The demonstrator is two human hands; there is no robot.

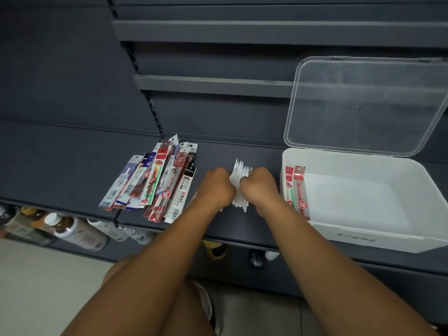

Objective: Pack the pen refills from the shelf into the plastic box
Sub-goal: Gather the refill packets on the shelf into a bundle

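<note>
A loose heap of pen refill packets (157, 180) lies on the dark shelf (72, 166), left of my hands. My left hand (218, 187) and my right hand (259, 185) both grip a white bundle of refill packets (238, 187) between them, standing on the shelf. The white plastic box (400, 236) sits at the right with its clear lid (363, 105) standing open against the back panel. Two red refill packets (299, 190) lie inside the box along its left wall.
Bottles (70, 229) lie on the lower shelf at bottom left, and more items show under the shelf edge near the middle. Empty dark shelf rails (213, 84) run above. My knees are below the shelf front.
</note>
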